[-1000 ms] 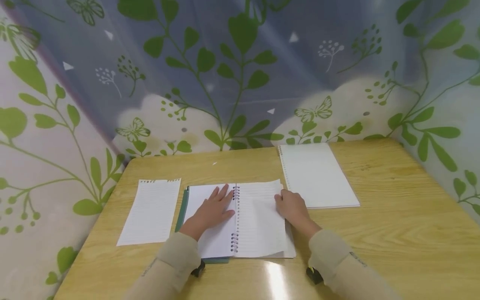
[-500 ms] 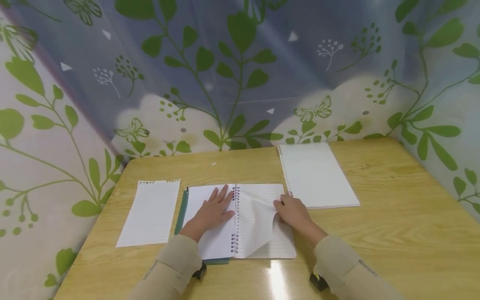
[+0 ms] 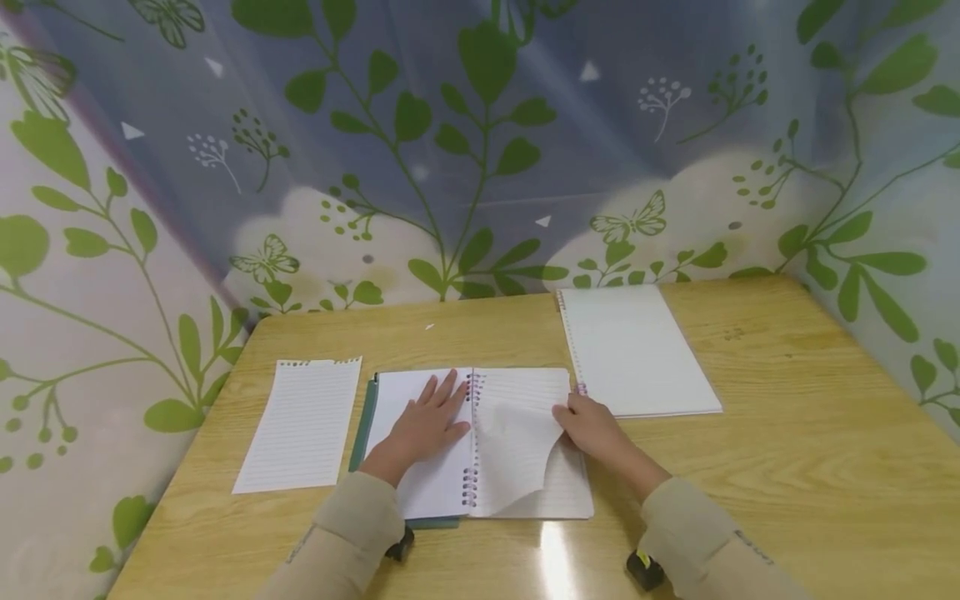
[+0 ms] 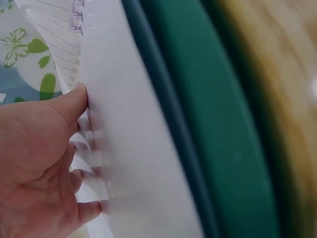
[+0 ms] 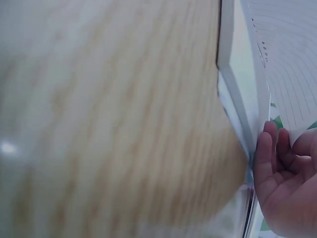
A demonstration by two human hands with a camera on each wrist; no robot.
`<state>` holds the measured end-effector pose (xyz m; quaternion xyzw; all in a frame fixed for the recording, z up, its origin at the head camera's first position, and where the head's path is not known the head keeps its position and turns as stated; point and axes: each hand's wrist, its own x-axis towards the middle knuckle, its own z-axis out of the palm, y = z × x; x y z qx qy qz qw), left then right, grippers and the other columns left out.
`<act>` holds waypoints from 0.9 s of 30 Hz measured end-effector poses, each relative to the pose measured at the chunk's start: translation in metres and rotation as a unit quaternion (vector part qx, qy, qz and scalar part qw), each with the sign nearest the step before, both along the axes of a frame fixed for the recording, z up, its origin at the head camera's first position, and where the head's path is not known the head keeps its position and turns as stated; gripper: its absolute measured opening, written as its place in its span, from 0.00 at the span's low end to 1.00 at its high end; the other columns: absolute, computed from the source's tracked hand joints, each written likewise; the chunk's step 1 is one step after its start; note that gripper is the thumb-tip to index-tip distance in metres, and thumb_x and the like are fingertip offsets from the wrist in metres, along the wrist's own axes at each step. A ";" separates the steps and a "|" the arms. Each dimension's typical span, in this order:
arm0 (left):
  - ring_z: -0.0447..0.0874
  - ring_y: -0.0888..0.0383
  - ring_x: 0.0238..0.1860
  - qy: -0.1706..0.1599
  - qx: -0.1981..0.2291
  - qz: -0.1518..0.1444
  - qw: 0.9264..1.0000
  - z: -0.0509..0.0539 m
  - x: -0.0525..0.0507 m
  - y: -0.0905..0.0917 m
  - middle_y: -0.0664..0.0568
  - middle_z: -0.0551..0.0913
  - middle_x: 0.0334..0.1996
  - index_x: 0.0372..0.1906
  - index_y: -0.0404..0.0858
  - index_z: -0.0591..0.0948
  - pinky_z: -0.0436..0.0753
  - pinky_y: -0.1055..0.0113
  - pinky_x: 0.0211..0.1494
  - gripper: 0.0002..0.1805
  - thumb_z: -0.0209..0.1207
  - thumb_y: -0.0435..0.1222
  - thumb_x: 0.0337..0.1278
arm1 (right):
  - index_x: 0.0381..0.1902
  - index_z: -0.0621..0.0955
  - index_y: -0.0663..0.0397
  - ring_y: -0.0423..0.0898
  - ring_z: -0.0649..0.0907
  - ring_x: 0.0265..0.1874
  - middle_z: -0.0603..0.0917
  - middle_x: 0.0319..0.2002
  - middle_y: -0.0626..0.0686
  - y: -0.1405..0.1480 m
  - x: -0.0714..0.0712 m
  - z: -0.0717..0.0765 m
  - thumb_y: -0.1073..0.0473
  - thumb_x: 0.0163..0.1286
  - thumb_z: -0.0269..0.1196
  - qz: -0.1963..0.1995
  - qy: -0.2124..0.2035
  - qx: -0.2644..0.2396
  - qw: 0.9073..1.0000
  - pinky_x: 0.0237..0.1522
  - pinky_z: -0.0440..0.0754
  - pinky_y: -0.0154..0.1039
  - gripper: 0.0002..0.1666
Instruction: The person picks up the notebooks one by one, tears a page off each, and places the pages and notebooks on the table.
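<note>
A spiral notebook [image 3: 573,496] lies open on the table, its green cover [image 3: 363,425] showing at the left edge. My left hand [image 3: 423,427] rests with spread fingers on the blank-looking left page [image 3: 390,392], the fingertips close to the ring binding [image 3: 469,487]. At the notebook's right edge, my right hand [image 3: 592,425] pinches a lined page [image 3: 513,442] between thumb and fingers. That page is creased, with its lower right corner lifted and curled over the sheets below. In the right wrist view, the pinching fingers [image 5: 265,148] are beside the edge of the page stack.
To the left lies a loose lined sheet [image 3: 300,425] with torn holes along its top. A second spiral pad [image 3: 637,350] of white paper lies at the back right, close to my right hand. A tiny white scrap [image 3: 430,327] is near the back edge of the wooden table [image 3: 787,467].
The pinched page has gone from nearly flat to creased, its lower corner pulled up and inward. My right hand has shifted slightly down and right. My left hand has stayed in place.
</note>
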<state>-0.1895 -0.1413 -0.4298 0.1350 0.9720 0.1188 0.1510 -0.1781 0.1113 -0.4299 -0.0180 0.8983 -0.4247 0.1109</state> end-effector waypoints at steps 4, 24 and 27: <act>0.30 0.49 0.74 0.002 0.000 0.000 1.000 0.001 0.000 0.000 0.55 0.36 0.74 0.73 0.48 0.48 0.46 0.42 0.71 0.35 0.45 0.52 0.65 | 0.24 0.71 0.58 0.43 0.72 0.19 0.73 0.20 0.51 0.001 0.000 0.001 0.56 0.70 0.49 -0.002 -0.002 -0.014 1.000 0.24 0.71 0.33 0.16; 0.30 0.49 0.74 0.000 0.004 0.007 1.000 0.000 0.003 0.001 0.56 0.36 0.74 0.72 0.49 0.48 0.45 0.42 0.71 0.35 0.44 0.52 0.66 | 0.44 0.76 0.67 0.41 0.78 0.18 0.80 0.21 0.51 0.013 0.022 0.005 0.36 0.68 0.46 -0.004 -0.131 -0.128 0.983 0.24 0.77 0.35 0.36; 0.30 0.49 0.74 0.001 0.001 0.006 1.000 0.001 0.002 0.002 0.55 0.36 0.74 0.72 0.49 0.48 0.45 0.42 0.71 0.34 0.44 0.52 0.66 | 0.39 0.78 0.64 0.41 0.77 0.18 0.79 0.21 0.49 0.015 0.033 0.004 0.43 0.68 0.52 0.012 -0.133 -0.107 0.985 0.22 0.76 0.35 0.27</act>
